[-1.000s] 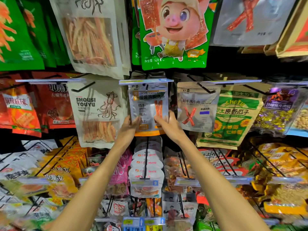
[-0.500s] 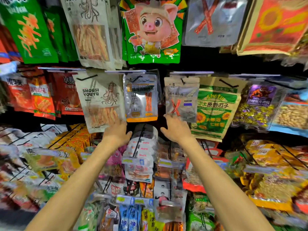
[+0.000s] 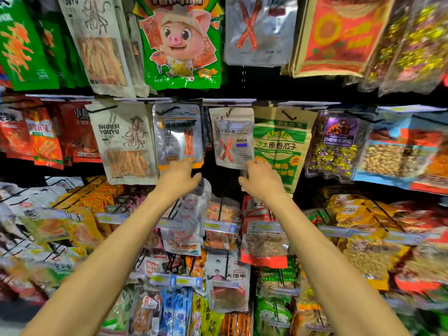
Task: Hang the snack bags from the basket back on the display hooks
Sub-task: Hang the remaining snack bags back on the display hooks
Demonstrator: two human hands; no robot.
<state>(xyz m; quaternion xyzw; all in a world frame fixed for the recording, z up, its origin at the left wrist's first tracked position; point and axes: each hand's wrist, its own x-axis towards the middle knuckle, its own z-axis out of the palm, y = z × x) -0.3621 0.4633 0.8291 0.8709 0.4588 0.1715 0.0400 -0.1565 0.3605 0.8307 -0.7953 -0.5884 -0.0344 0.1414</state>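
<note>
The silver bag (image 3: 178, 135) hung on its hook, the left hand (image 3: 179, 177) loosely spread touching its bottom edge, the right hand (image 3: 261, 180) empty and relaxed; next, probably, came the unseen basket.

**Count along the snack wall**

Two hands reach up: one left hand (image 3: 179, 177) and one right hand (image 3: 263, 180).

In the middle row, front faces that can be counted: one squid bag (image 3: 123, 144), one silver bag with an orange base (image 3: 178, 137), one silver bag with a red X (image 3: 231, 138), one green sunflower-seed bag (image 3: 278, 151), one clear candy bag (image 3: 335, 144).

In the top row: one green pig bag (image 3: 181, 42), one large silver bag with a red X (image 3: 257, 30), one orange sunflower bag (image 3: 339, 35).

Bags behind each front one and in the blurred lower rows cannot be counted.
</note>
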